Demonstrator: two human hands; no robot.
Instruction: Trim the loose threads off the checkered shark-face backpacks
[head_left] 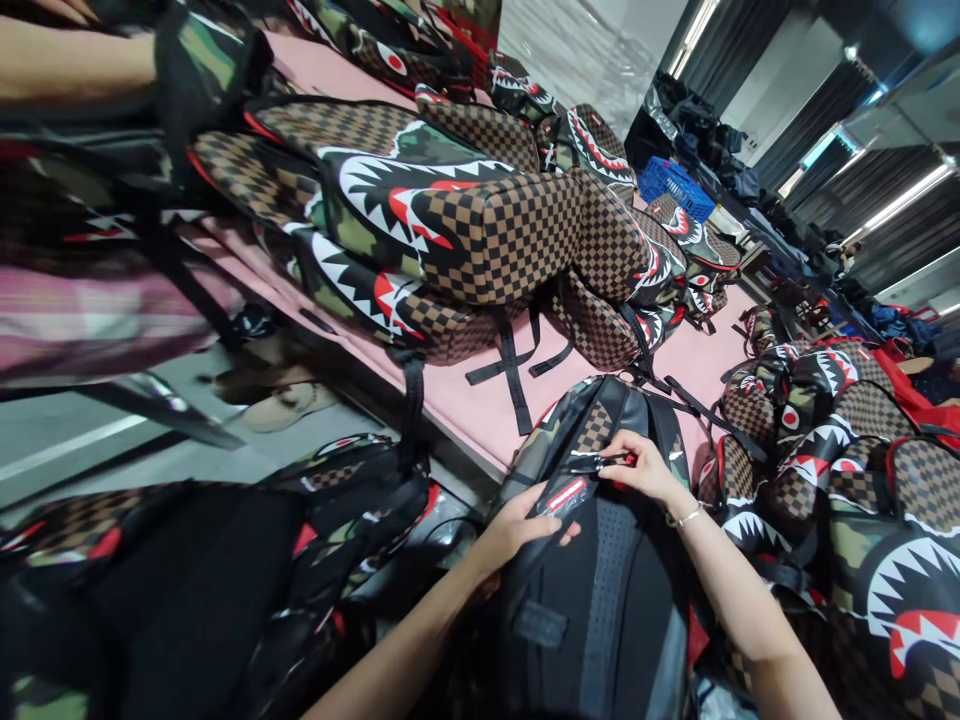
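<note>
A black backpack (637,600) stands with its padded back panel towards me. Above that panel, my left hand (525,525) is closed on a black tag with a red label (566,495), which looks wrapped in clear plastic. My right hand (641,465) pinches a thin black strip (592,463) at the tag's upper end, close to the top of the bag. Whether the strip is a cord or part of the tag is too small to tell. Checkered and camouflage panels show around the bag's top.
A pink-topped table (465,410) bears a heap of checkered shark-mouth backpacks (510,240). More backpacks (900,560) are piled at the right, and others (187,590) lie at the lower left. Another person's arm (82,65) reaches in at the upper left. A blue crate (675,188) sits farther back.
</note>
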